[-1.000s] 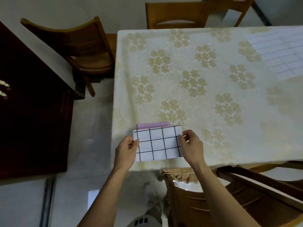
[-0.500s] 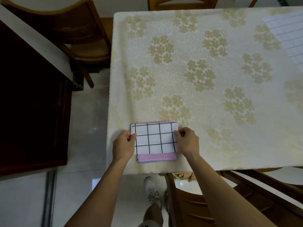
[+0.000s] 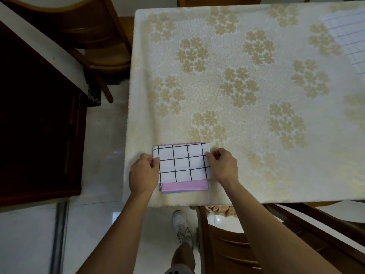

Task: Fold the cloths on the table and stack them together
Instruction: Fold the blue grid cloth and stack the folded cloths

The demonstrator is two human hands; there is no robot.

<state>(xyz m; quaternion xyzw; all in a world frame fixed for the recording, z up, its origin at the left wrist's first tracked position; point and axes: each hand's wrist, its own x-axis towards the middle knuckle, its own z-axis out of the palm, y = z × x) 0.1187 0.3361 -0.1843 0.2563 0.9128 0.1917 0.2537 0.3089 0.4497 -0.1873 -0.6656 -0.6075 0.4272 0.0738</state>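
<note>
I see the folded grid cloth (image 3: 182,162), white with black lines, lying on top of a small stack at the near left corner of the table (image 3: 256,175), close to the near edge. Under it a pink cloth (image 3: 184,185) shows as a strip along the near side, and below that a thin blue cloth (image 3: 169,192) edge peeks out. The grid cloth sits shifted toward the far edge, not square with the layers beneath.

My left hand (image 3: 144,173) pinches the left edge of the grid cloth, thumb on top and the fingers curled under. My right hand (image 3: 222,165) pinches the right edge the same way, near its far corner.

I judge these cloths light, thin and limp: they will sag if lifted from one side only, and the folds can slide open. Fabric against fabric gives some grip, so dragging the top piece may pull the pink layer along with it. Holding both short edges, as now, looks the sound choice; it keeps the fold tight and lets me draw the piece toward the near edge to line it up.

Another grid-patterned cloth (image 3: 347,38) lies spread flat at the far right corner of the table, well apart from the stack. I take it as not yet folded. A wooden chair (image 3: 102,42) stands beside the table's left edge.
</note>
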